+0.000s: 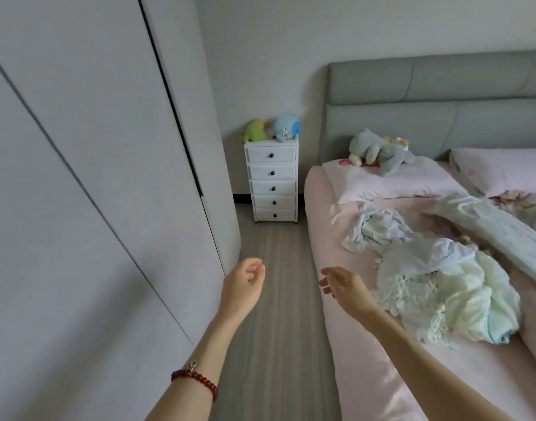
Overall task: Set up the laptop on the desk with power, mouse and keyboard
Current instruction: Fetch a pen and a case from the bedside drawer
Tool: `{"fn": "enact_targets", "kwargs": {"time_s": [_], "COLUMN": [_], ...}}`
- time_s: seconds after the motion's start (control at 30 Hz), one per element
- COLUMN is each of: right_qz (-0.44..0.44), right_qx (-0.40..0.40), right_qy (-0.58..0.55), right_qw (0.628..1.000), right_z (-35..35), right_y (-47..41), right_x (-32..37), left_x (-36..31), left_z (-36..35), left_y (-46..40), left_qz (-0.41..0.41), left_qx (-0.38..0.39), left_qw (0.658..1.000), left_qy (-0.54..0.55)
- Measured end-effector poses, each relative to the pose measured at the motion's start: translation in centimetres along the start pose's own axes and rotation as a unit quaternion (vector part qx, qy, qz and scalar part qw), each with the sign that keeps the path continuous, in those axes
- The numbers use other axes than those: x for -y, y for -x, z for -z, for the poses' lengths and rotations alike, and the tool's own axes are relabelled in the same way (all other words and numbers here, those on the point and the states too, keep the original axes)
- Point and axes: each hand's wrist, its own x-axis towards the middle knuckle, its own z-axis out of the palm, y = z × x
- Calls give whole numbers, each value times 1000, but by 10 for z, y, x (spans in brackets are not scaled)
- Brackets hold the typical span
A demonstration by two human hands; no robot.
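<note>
Bedroom floor [272, 299] (wood-look) beneath both empty hands [245, 287].

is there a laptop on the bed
No, the bed holds only pillows, a grey plush toy and crumpled cloths; no laptop shows.
</note>
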Motion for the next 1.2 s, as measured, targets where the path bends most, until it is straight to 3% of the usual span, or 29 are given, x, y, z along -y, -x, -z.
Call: {"fn": "enact_targets", "kwargs": {"time_s": [0.3,0.67,0.9,1.07,1.2], "right_qz": [-1,-36,-7,17,32], "right_qx": [32,19,-2,53,74], "right_qy": [31,151,209,301,394], "right_qw": [999,988,978,952,916], "right_z": [-18,3,4,-2,-13], "right_y": [-301,-645,-860,-1022,-1096], "right_x": [33,91,82,55,37], "left_x": [20,-4,19,62,91], "left_z": [-20,-67,-151,-234,-274], "left_y": [-303,-683,-883,-1010,-1079], "left_qz": [11,57,103,182,231], "left_qx": [-40,11,-47,4,4], "left_qw": [999,997,989,975,958], "left_qy": [-12,-56,-92,-130,-168]}}
